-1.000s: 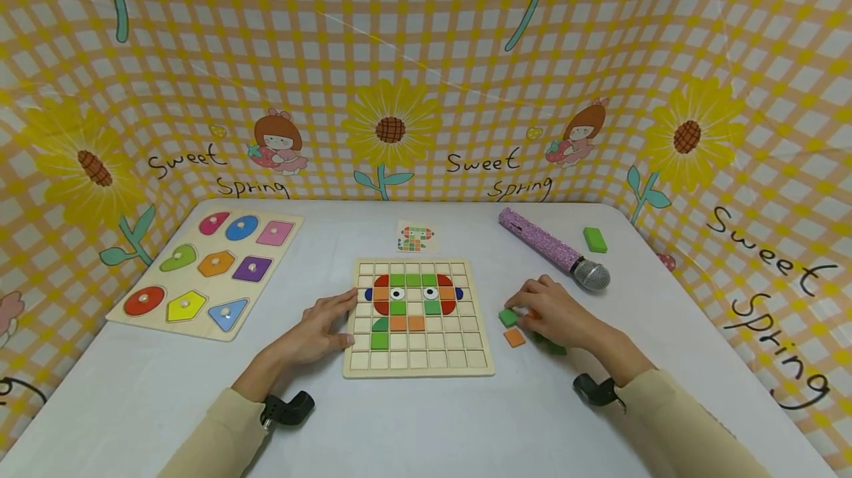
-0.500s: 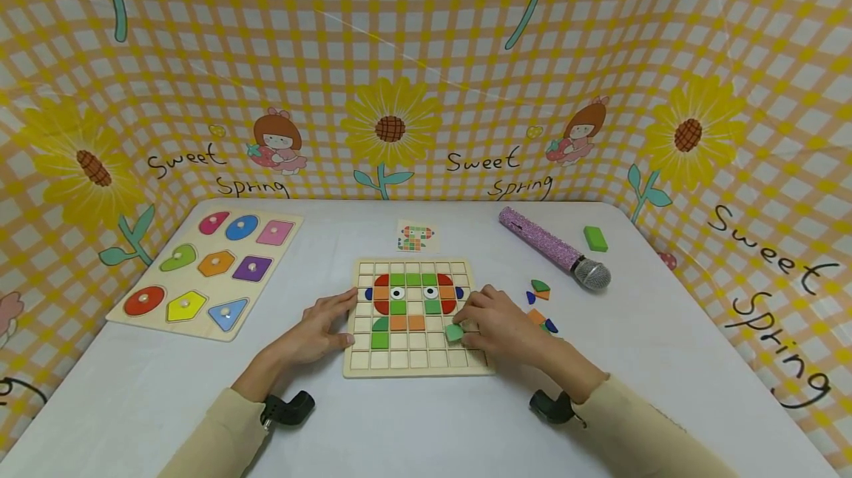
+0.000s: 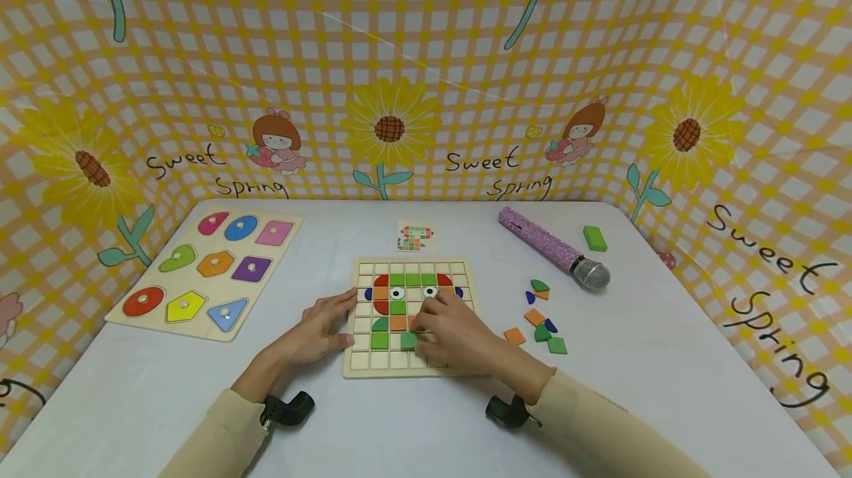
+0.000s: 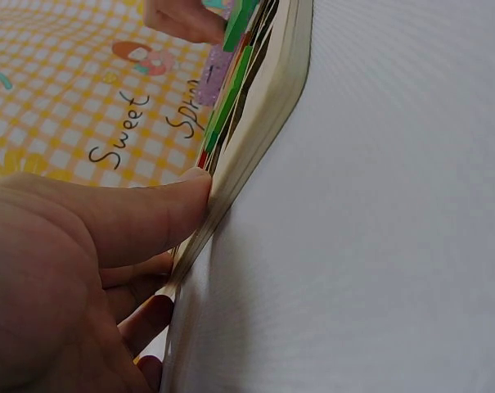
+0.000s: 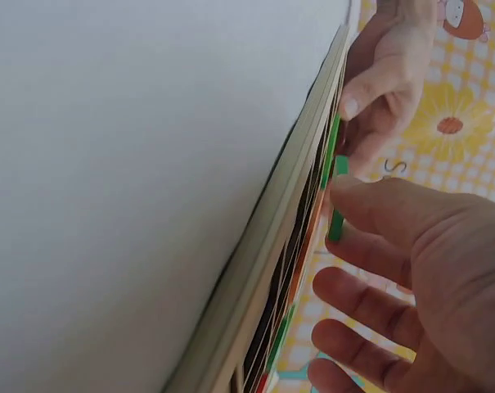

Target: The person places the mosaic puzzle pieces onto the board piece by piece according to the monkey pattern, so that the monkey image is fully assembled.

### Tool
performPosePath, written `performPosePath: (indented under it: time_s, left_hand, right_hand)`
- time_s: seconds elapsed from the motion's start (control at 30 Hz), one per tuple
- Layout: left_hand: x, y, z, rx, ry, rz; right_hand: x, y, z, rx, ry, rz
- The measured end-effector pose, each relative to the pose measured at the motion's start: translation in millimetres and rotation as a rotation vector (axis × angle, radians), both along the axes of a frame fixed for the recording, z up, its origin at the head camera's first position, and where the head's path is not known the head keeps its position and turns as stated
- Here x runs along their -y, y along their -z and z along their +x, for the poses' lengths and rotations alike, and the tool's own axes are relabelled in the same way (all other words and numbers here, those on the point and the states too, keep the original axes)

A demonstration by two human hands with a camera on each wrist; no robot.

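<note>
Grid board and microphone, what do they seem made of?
Grid board: probably wood, smooth and matte, given its pale tan colour and layered-looking edge. Microphone: purple glittery handle, base material unclear; its grey mesh head looks metallic.

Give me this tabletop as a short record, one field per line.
left hand: rests against the left edge of the wooden grid board
right hand: pinches a green tile over the board
loose tiles: orange, green and blue, right of the board
picture card: beyond the board
knobbed shape puzzle: left of the board, nine pieces
purple glitter microphone: right, near a green block
</note>
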State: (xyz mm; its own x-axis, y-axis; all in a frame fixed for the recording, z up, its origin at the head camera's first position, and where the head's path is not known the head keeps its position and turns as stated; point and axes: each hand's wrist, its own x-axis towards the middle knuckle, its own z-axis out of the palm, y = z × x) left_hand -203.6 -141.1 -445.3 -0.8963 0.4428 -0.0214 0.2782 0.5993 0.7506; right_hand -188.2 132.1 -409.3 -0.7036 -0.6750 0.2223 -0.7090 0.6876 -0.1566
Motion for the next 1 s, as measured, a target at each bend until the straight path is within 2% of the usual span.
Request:
performPosePath:
  time_s: [0.33, 1.0]
  left_hand:
    - [-0.2, 0.3, 0.2, 0.011, -0.007, 0.006]
    - [-1.0, -0.6, 0.0, 0.013, -0.008, 0.000]
  right_hand:
    - [12, 2.0, -2.1, -0.032, -0.001, 0.040]
    - [15, 0.5, -2.8, -0.014, 0.018, 0.044]
